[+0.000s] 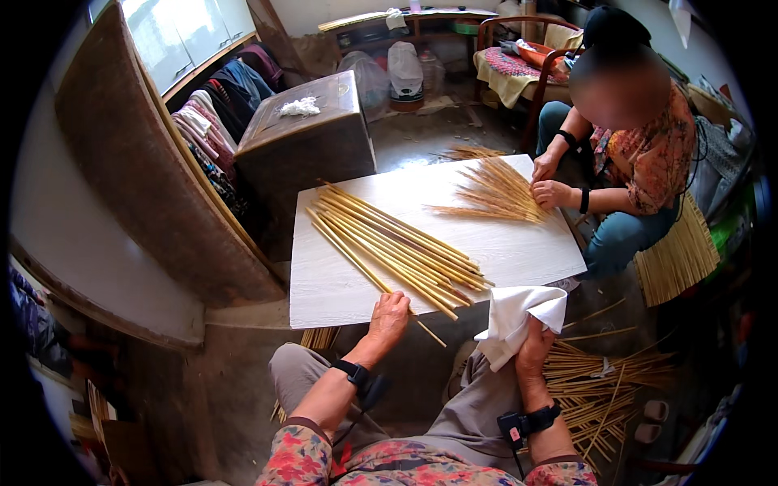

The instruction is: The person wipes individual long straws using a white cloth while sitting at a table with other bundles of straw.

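My left hand (389, 316) grips a thin yellow stalk (347, 252) near its lower end, which juts past the near edge of the white tabletop (377, 188). Just right of it lies a spread row of dry, straight stalks (395, 237), several with cut ends towards me. Above my right thigh, my right hand (536, 346) holds a folded white cloth (523, 316) that hangs over the fingers. The cloth is close to the table's front edge and apart from the held stalk.
Across the table at right, a seated person's hands (547, 182) handle feathery grass heads (498, 191). More stalks (583, 389) are heaped on the floor to my right. A wooden chest (304, 133) stands beyond the table, with white string (299, 107) on it. A brown panel (158, 164) rises at left.
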Demonstrator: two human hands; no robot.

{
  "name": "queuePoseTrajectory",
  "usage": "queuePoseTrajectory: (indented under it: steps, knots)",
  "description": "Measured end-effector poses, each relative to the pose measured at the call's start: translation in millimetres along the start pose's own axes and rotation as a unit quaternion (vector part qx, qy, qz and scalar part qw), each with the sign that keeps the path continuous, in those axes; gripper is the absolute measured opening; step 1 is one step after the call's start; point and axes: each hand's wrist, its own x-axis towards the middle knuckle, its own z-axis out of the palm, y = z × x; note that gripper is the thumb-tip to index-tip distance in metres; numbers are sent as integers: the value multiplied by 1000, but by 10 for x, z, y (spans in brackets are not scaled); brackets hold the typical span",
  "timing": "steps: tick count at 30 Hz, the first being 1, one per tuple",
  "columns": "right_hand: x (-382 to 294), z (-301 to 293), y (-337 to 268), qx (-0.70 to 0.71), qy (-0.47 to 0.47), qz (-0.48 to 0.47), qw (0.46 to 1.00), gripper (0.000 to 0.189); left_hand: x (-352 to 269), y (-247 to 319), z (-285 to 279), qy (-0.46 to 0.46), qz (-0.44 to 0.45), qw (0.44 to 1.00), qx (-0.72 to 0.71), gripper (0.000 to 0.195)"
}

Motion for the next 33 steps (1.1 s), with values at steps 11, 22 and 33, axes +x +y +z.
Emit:
queuePoseTrajectory:
  steps: [11, 22, 33]
  knots:
    - [-27, 108, -79, 28, -9, 15, 999, 31, -456, -300, -259, 32, -90, 993, -67, 17]
    - [-27, 125, -55, 9, -19, -4, 1000, 32, -343, -358, -134, 92, -210, 970, -86, 26]
    - [-31, 156, -72, 33, -26, 4, 999, 30, -264, -624, 181, 135, -426, 778, -441, 47]
